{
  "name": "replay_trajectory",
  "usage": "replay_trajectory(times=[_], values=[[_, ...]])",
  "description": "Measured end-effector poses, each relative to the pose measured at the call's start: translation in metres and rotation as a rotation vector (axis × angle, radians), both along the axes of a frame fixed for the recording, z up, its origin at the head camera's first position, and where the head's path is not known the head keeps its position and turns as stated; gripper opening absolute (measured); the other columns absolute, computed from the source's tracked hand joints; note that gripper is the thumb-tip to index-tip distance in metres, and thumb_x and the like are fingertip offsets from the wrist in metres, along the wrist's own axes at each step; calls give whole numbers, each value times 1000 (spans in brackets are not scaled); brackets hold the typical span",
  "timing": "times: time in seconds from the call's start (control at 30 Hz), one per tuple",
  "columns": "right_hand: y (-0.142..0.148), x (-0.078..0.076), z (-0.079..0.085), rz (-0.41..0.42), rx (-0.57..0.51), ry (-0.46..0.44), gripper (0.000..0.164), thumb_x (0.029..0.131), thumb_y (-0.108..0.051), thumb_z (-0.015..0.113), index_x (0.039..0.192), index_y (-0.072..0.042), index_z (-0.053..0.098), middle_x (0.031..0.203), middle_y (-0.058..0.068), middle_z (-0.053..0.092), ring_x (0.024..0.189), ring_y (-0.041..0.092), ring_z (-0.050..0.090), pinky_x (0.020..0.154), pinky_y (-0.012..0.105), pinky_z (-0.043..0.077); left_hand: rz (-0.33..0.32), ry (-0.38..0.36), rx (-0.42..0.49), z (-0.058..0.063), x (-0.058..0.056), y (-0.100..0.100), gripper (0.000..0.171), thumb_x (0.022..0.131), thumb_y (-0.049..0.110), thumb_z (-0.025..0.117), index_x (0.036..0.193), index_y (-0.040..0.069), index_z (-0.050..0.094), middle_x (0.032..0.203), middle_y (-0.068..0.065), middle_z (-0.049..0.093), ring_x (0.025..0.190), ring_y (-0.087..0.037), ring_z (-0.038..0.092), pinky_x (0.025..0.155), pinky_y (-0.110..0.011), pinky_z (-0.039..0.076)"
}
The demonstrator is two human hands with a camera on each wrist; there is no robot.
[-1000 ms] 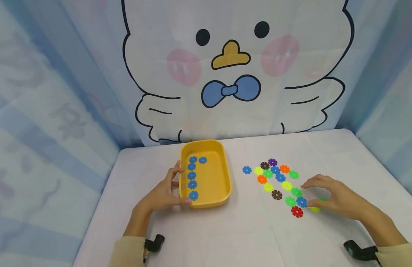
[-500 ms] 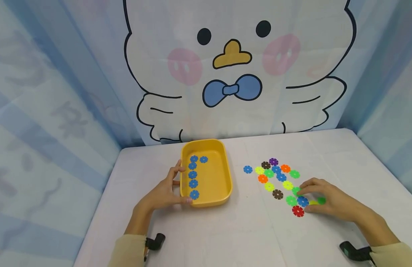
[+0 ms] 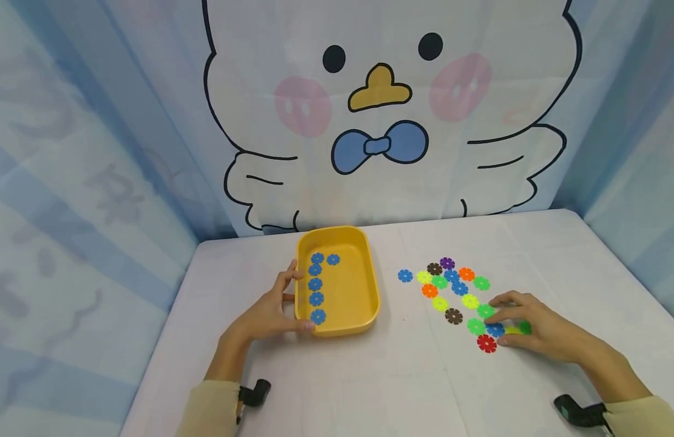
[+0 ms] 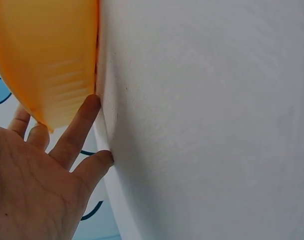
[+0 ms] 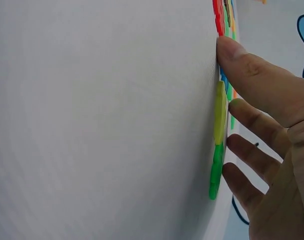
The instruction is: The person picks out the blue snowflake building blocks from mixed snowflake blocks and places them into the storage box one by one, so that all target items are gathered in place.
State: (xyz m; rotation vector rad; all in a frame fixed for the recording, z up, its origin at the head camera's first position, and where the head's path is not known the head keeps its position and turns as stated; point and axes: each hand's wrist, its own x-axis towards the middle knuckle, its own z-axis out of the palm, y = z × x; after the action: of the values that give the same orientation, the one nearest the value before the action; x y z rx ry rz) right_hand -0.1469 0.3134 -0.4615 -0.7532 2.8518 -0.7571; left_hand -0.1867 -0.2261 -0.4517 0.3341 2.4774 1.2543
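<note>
A yellow plastic tray (image 3: 359,285) stands on the left, with several blue notched discs (image 3: 315,284) inside along its left side. My left hand (image 3: 263,315) holds the tray's left side, thumb on the near corner and fingertips at the rim; the left wrist view shows fingers against its outer wall. My right hand (image 3: 544,328) is among loose coloured discs. Its thumb and index finger pinch a blue notched disc (image 3: 495,329) at its edges, still on the table. Beneath the palm lie a partly covered yellow disc (image 5: 220,112) and a green disc (image 5: 216,172).
Scattered discs lie between tray and right hand: red (image 3: 486,343), brown (image 3: 453,316), orange (image 3: 430,291), purple (image 3: 447,263) and a lone blue one (image 3: 405,276) nearest the tray. A printed curtain (image 3: 381,194) rises behind the white table (image 3: 370,388).
My right hand has moved slightly left over the discs, and its thumb and index finger have come in around the blue disc. The left hand stays on the tray.
</note>
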Motion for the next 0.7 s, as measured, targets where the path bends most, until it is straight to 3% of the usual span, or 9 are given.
replay_trajectory(times=[0.37, 0.7], values=[[1, 1, 1, -26, -2, -26, 27, 82, -41, 85, 105, -35, 75, 131, 9, 60, 122, 38, 51, 95, 70, 47, -4, 5, 6, -2, 0, 3, 101, 76, 38, 92, 151, 24, 26, 172, 19, -4, 134, -30, 53, 109, -49, 49], [-4, 2, 1, -55, -16, -56, 23, 81, -31, 87, 91, -35, 67, 133, 10, 60, 124, 40, 50, 99, 71, 45, -6, 13, 1, -3, 1, 0, 102, 75, 40, 92, 150, 25, 25, 172, 18, -4, 130, -29, 55, 108, -48, 50]])
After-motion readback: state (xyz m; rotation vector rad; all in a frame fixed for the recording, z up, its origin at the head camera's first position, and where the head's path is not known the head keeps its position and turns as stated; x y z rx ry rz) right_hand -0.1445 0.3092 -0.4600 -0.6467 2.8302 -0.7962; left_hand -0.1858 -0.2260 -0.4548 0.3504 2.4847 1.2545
